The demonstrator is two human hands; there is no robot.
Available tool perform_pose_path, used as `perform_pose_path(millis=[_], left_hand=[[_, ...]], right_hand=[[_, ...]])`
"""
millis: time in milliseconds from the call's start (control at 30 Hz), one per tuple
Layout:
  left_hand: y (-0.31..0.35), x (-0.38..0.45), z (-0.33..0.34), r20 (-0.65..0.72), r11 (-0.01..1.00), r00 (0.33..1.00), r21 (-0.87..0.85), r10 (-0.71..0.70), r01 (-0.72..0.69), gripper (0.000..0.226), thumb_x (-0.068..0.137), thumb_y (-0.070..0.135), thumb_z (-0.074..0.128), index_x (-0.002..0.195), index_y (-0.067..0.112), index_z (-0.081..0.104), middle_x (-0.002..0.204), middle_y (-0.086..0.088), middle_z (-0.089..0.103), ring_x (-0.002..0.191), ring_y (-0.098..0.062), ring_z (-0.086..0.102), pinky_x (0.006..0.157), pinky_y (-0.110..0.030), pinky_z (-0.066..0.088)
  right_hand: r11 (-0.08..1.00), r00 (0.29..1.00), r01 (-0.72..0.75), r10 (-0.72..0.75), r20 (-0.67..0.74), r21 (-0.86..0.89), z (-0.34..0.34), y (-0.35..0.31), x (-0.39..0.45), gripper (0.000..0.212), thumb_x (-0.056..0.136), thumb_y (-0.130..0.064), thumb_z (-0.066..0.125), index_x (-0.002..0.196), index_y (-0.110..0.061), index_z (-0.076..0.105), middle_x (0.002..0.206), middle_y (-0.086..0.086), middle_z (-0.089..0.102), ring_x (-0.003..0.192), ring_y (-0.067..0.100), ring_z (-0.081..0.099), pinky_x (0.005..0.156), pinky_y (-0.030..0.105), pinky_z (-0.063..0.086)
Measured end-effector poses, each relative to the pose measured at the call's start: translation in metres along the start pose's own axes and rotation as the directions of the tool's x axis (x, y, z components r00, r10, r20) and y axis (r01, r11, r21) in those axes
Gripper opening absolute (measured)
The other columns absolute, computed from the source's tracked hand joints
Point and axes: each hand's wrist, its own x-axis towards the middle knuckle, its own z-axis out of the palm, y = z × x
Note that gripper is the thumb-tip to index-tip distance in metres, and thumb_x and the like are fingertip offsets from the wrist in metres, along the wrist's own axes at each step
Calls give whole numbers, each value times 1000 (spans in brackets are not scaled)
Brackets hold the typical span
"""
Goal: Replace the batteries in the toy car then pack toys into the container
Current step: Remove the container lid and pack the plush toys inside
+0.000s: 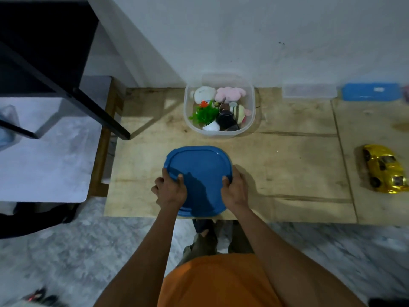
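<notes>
**Lid in both hands, tub waiting at the back edge**

Gripping the flat blue plastic lid with rounded corners [199, 173] at its two near sides: left hand [170, 191] curled over the left rim, thumb on top, fingers wrapped under; right hand [235, 189] the same on the right rim. Lid held at the near edge of the plywood worktop [287, 169], slightly overhanging it; hard to tell whether resting or just lifted.

Clear plastic container with rounded corners [252, 100] standing open at the far edge, against the wall, in line with the lid. Packed already: white and pink plush toys [230, 94], a small green plastic plant in a white pot [204, 113], a striped soft toy and something dark.

Shiny gold toy car [385, 168] lying well apart near the right edge, not in the tub.

Judged step: capping the container. To do well:
- Check the car first; if meant for the tub, put it in before closing.
- Carry the lid level, straight toward the far edge.
- Match rounded corners to the tub's corners before lowering.
- Tuck the plant's leaves and plush below the rim, so nothing gets trapped.
- Press round the rim, corner by corner, steadying the light tub against sliding into the wall.
</notes>
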Motion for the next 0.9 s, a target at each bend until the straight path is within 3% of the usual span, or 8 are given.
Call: perform_pose_path(millis=[133,233,500,633,767,900], left_hand=[[-8,2,-5,10,1000,1000,1,-4,4,66,101,51,48,156,24,23,153,-17,28,141,-39,23,108,-63,32],[-13,-1,-10,21,1000,1000,-20,2,-2,73,95,54,58,155,25,28,151,-17,31,140,-40,25,107,-61,34],[4,-47,-20,-127,955,969,-187,210,-231,99,71,47,88,152,20,37,140,-15,33,129,-35,29,105,-51,38],[50,-41,-22,-164,925,947,-223,274,-307,101,68,43,90,151,18,36,144,-12,31,130,-33,28,105,-49,38],[113,-10,-26,-203,910,917,-168,344,-379,107,69,45,89,154,14,33,151,-11,39,135,-36,34,105,-50,39],[160,23,-20,-218,919,915,-131,340,-372,108,67,50,88,152,15,32,153,-7,40,138,-35,37,104,-58,43]], right_hand=[[999,999,-38,39,-35,38,7,-2,-9,56,105,-22,47,156,-12,26,150,15,36,133,31,43,109,36,37],[996,996,-14,22,-91,90,8,0,-17,58,104,-24,50,155,-13,27,150,15,35,135,31,41,111,38,37],[971,917,221,-176,-358,88,-37,-9,-55,65,95,-32,64,152,-15,38,135,7,48,122,15,48,99,22,37],[955,885,276,-209,-416,106,-58,-34,-29,68,93,-29,69,151,-16,38,132,4,47,117,6,45,98,21,37],[951,877,286,-211,-432,116,-74,-64,25,68,91,-28,70,150,-13,40,138,9,49,124,19,49,98,18,35],[960,902,260,-203,-380,104,-83,-87,77,68,95,-31,65,152,-13,35,150,8,43,136,25,43,108,28,36]])
